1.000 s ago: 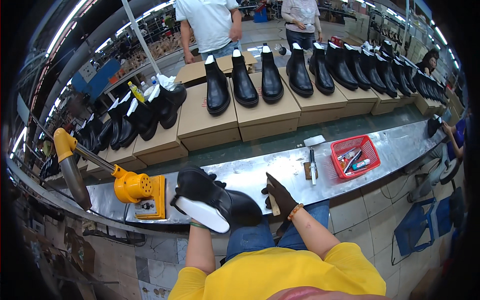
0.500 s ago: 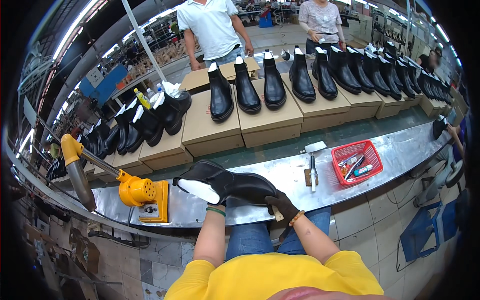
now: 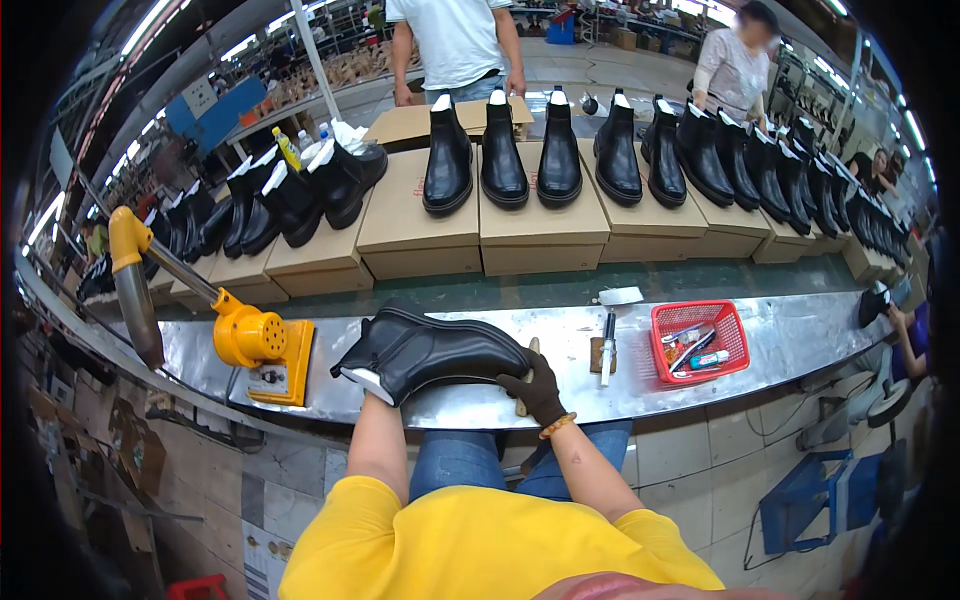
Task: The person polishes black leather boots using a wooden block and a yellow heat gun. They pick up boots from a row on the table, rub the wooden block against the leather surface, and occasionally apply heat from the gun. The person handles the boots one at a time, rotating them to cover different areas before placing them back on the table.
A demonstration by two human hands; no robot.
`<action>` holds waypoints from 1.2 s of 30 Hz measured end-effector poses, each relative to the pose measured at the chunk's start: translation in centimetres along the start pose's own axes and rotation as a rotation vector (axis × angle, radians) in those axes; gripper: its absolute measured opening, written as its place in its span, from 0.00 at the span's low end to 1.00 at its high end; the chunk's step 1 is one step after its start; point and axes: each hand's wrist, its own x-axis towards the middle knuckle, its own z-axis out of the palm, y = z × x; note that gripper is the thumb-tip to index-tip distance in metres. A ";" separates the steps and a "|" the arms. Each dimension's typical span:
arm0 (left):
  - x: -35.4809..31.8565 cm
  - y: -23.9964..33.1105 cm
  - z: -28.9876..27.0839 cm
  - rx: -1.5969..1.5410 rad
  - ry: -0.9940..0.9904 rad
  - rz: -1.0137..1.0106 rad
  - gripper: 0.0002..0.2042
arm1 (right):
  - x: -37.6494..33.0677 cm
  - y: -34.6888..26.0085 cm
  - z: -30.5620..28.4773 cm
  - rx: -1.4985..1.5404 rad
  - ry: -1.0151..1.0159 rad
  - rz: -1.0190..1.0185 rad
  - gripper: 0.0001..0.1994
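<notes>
Black ankle boot [image 3: 450, 352], one: on its side over the worktop [image 3: 800, 338], sole edge away from the body, toe at the right-hand fingers [image 3: 515, 388], opening by the left wrist [image 3: 376, 412], white lining [image 3: 366, 380] showing there. Right hand [image 3: 538, 392]: dark glove, beaded bracelet [image 3: 557, 426], fingers bent around a pale wooden strip [image 3: 534, 346] and touching the toe. Left hand: hidden by the boot's shaft; fingers open or closed, impossible to tell. Near, right of the gloved fingers: pen-like tool [image 3: 607, 362] on a brown block [image 3: 596, 355]. Farther right of them: red basket [image 3: 739, 345] with tube and small tools. Well left of them: yellow machine [image 3: 248, 335]. Beyond them: cardboard boxes [image 3: 420, 263], topped with upright black boots [image 3: 560, 165].
</notes>
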 end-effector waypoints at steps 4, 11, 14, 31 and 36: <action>0.1 -0.6 -0.1 -0.017 0.003 0.000 0.25 | -0.8 -1.2 -0.1 -0.149 0.011 -0.060 0.33; -0.1 0.0 -0.2 -0.013 0.000 -0.010 0.25 | -0.3 -1.7 0.4 -0.103 0.025 -0.095 0.33; -0.5 0.4 -0.1 -0.003 0.003 -0.032 0.25 | -1.0 -1.1 0.6 -0.089 0.030 -0.072 0.33; -0.7 2.1 -1.1 -0.007 0.002 -0.068 0.25 | -1.1 -1.8 1.7 -0.137 0.085 -0.063 0.34; -0.7 2.2 -1.2 -0.009 -0.007 -0.081 0.25 | -0.2 0.0 1.3 0.059 -0.020 0.108 0.35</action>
